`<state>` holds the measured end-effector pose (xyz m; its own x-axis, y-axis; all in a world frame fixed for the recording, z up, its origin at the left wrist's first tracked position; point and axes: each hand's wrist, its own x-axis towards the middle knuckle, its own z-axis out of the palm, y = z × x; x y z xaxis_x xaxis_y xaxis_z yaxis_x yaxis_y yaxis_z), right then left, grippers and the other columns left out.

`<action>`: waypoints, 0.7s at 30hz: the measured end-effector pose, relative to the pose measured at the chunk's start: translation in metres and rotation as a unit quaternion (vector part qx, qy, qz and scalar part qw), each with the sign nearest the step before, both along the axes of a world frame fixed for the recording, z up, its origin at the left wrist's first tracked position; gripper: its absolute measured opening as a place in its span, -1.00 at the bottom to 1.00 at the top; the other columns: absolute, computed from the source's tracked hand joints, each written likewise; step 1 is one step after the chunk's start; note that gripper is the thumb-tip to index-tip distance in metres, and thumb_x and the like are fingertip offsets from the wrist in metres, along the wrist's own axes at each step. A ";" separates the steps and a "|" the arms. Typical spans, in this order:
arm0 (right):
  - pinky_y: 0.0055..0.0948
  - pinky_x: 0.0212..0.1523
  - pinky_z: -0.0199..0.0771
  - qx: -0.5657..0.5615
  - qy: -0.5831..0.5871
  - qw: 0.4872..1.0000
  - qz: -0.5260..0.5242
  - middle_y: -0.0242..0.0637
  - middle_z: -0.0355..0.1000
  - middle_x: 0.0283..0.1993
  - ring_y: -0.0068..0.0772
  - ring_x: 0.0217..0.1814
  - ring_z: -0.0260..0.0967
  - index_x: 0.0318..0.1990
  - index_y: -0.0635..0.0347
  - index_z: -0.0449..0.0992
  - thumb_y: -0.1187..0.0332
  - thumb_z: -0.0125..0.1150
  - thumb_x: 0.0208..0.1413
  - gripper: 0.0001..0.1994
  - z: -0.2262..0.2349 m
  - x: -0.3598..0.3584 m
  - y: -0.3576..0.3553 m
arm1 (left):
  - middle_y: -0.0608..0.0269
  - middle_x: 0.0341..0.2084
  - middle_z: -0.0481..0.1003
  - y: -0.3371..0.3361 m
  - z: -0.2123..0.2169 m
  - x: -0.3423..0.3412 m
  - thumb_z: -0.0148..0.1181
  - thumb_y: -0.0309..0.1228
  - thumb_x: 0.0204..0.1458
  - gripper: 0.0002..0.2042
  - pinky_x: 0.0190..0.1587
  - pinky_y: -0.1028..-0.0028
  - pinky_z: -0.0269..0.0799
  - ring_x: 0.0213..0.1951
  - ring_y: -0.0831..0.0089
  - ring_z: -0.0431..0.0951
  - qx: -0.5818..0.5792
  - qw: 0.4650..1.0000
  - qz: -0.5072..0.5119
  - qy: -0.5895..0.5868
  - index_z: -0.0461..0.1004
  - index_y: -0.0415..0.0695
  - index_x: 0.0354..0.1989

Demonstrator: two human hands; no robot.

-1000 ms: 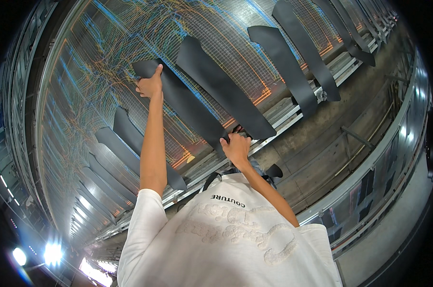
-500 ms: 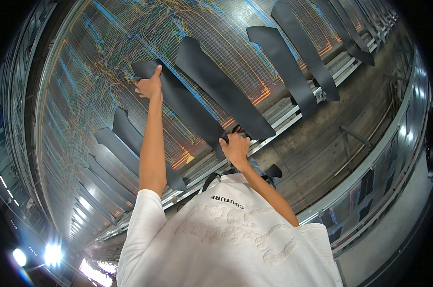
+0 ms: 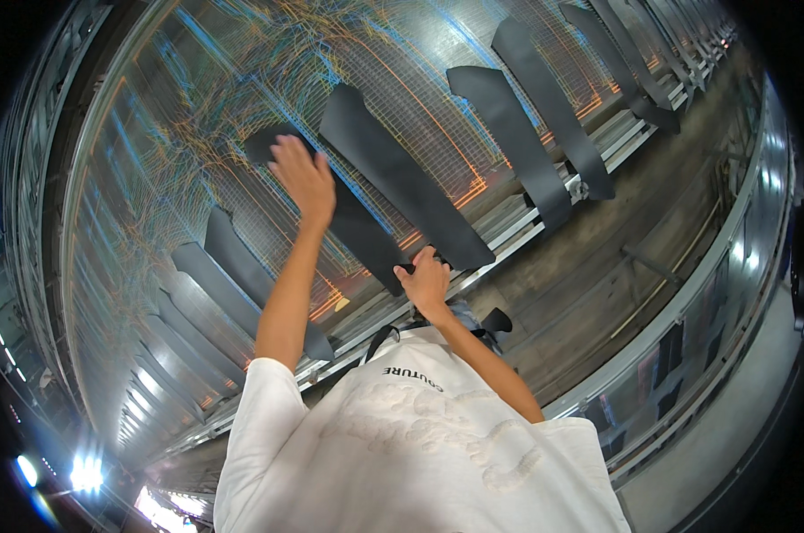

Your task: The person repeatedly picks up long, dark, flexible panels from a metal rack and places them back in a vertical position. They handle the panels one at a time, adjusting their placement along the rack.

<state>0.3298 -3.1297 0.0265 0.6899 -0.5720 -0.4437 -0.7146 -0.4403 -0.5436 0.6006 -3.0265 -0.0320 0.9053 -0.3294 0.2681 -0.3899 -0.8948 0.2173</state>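
Observation:
Dark grey leather-like pieces, long and slanted, lie on a wide panel covered with coloured lines. My left hand rests over the upper part of one dark piece, its fingers stretched out and slightly blurred. At that piece's lower end is my right hand, its fingers curled around something small and dark that I cannot make out. A second dark piece lies just to the right of the first, close to my right hand.
More dark pieces lie to the right, and others to the left, in a long row. A metal rail runs along the panel's near edge. Beyond a floor gap, another framed panel curves at the right.
My left hand has let go of the piece's upper edge and moved right and down, its fingers now stretched flat. The right hand stays by the lower end. The whole view has shifted slightly.

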 end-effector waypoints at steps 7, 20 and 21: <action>-0.13 -0.36 0.33 0.081 -0.071 0.994 0.020 -0.19 0.40 -0.63 -0.03 -0.53 0.43 -0.36 0.18 0.30 0.22 0.43 0.01 -0.63 0.037 -0.008 -0.037 | -0.28 0.47 -0.12 0.011 0.024 -0.174 0.15 0.23 0.06 0.05 0.46 -0.13 -0.35 0.50 -0.15 -0.18 0.016 0.945 -0.276 0.176 -0.07 -0.45 0.44; -0.21 0.14 0.41 -0.087 -0.182 0.926 -0.320 0.09 0.48 0.06 -0.02 0.11 0.45 0.12 0.34 0.39 0.18 0.40 0.03 -0.43 0.033 -0.085 -0.298 | -0.20 0.47 -0.12 -0.050 0.078 -0.205 0.46 -0.17 -0.19 0.11 0.49 -0.06 -0.33 0.51 -0.09 -0.19 -0.092 0.959 -0.144 0.226 -0.15 -0.33 0.47; -0.18 0.27 0.32 -0.022 -0.164 0.939 -0.301 0.19 0.39 0.21 0.05 0.29 0.35 0.24 0.39 0.30 0.09 0.43 -0.02 -0.25 0.014 -0.098 -0.312 | -0.21 0.45 -0.06 -0.061 0.084 -0.212 0.46 -0.20 -0.19 0.09 0.48 -0.02 -0.24 0.49 -0.10 -0.14 -0.088 0.969 -0.141 0.181 -0.12 -0.33 0.46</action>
<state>0.2322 -3.4419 0.0408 0.3301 -0.9154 -0.2303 -0.6386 -0.0369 -0.7686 0.3884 -3.0873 0.0516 0.8309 -0.5559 0.0249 -0.4843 -0.7004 0.5243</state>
